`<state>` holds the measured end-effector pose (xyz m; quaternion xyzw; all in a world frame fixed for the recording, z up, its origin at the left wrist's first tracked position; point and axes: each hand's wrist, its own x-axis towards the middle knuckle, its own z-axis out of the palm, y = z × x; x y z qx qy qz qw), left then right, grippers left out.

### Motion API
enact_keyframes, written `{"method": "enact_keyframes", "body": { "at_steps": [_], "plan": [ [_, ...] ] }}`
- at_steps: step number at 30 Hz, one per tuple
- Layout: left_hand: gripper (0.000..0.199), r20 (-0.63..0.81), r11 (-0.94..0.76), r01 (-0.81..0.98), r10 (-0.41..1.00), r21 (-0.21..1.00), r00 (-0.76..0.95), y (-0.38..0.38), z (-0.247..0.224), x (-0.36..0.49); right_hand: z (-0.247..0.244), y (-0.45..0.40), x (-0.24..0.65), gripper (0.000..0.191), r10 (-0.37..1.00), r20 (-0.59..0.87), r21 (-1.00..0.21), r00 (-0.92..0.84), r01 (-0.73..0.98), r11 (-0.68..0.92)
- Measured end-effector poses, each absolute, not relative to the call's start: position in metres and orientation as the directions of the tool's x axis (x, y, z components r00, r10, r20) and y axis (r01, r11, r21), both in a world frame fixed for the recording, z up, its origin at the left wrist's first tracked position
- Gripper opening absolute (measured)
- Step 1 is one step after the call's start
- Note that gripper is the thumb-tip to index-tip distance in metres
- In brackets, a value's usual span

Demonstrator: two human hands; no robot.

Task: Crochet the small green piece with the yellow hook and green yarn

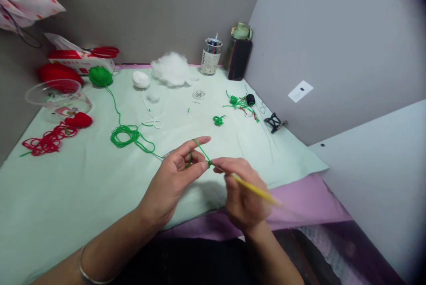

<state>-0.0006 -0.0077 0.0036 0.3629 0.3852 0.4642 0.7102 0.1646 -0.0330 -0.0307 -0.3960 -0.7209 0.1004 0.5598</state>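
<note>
My left hand (178, 172) pinches a small piece of green crochet work (209, 164) between thumb and fingers. Green yarn (201, 147) runs taut from that piece up over the raised index finger. In my right hand (248, 191) is a crochet hook (254, 188) with a yellow handle, held like a pen, its tip at the green piece. The handle's far end is blurred. From the left hand the strand trails back to a loose green coil (124, 136) and on to a green yarn ball (100, 76).
Red yarn (49, 139), a clear plastic tub (58, 98) and a tissue box (81, 61) with red scissors (104, 51) lie left. White stuffing (171, 69), a pen can (211, 56), a phone (240, 59) against a bottle (242, 31), and green scraps (241, 103) stand behind.
</note>
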Motion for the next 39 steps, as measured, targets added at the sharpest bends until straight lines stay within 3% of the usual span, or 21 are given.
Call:
{"method": "enact_keyframes", "body": {
  "at_steps": [2,3,5,8,10,12,17,20,22,24,27,33,37,39],
  "plan": [
    [0.043,-0.259,0.362,-0.427,0.924,0.829,0.28,-0.008,0.002,0.001,-0.035,-0.035,0.162,0.034,0.576,0.802,-0.38,-0.159,0.608,0.697],
    [0.044,-0.297,0.412,-0.46,0.906,0.787,0.303,-0.008,0.002,0.001,-0.037,-0.035,0.161,0.036,0.562,0.811,-0.349,-0.162,0.637,0.687],
    [0.043,-0.363,0.504,-0.516,0.861,0.693,0.355,-0.007,0.001,0.0,-0.038,-0.033,0.16,0.034,0.598,0.799,-0.457,-0.06,0.586,0.669],
    [0.04,-0.377,0.52,-0.537,0.854,0.664,0.359,-0.005,0.002,-0.001,-0.035,-0.028,0.158,0.025,0.738,0.654,-0.752,0.166,0.25,0.61],
    [0.038,-0.337,0.468,-0.513,0.881,0.72,0.331,-0.006,0.002,0.0,-0.032,-0.025,0.156,0.022,0.804,0.553,-0.83,0.22,0.06,0.555],
    [0.033,-0.278,0.417,-0.478,0.9,0.773,0.335,-0.008,0.001,0.001,-0.029,-0.023,0.154,0.019,0.821,0.538,-0.839,0.19,0.027,0.543],
    [0.035,-0.239,0.353,-0.444,0.926,0.823,0.294,-0.011,-0.002,0.003,-0.033,-0.028,0.151,0.027,0.744,0.658,-0.741,0.112,0.272,0.614],
    [0.039,-0.294,0.426,-0.503,0.9,0.752,0.322,-0.008,-0.003,0.001,-0.038,-0.032,0.153,0.035,0.632,0.775,-0.536,0.002,0.531,0.656],
    [0.035,-0.341,0.493,-0.547,0.868,0.677,0.361,-0.005,-0.004,-0.001,-0.038,-0.031,0.156,0.036,0.621,0.783,-0.518,-0.003,0.55,0.655],
    [0.029,-0.368,0.515,-0.578,0.857,0.633,0.361,-0.002,-0.004,-0.003,-0.035,-0.029,0.158,0.03,0.685,0.721,-0.658,0.104,0.411,0.631],
    [0.025,-0.348,0.466,-0.569,0.885,0.677,0.31,-0.002,-0.003,-0.005,-0.029,-0.025,0.157,0.022,0.798,0.556,-0.83,0.231,0.099,0.549],
    [0.028,-0.242,0.355,-0.454,0.926,0.817,0.289,-0.011,0.0,-0.004,-0.028,-0.021,0.15,0.018,0.833,0.527,-0.848,0.167,0.043,0.528],
    [0.024,-0.221,0.339,-0.4,0.924,0.851,0.311,-0.011,0.0,-0.007,-0.028,-0.018,0.154,0.016,0.891,0.43,-0.871,0.147,-0.192,0.452],
    [0.023,-0.212,0.317,-0.371,0.931,0.873,0.297,-0.009,0.0,-0.009,-0.026,-0.02,0.157,0.019,0.902,0.414,-0.876,0.12,-0.215,0.431]
  ]
}}
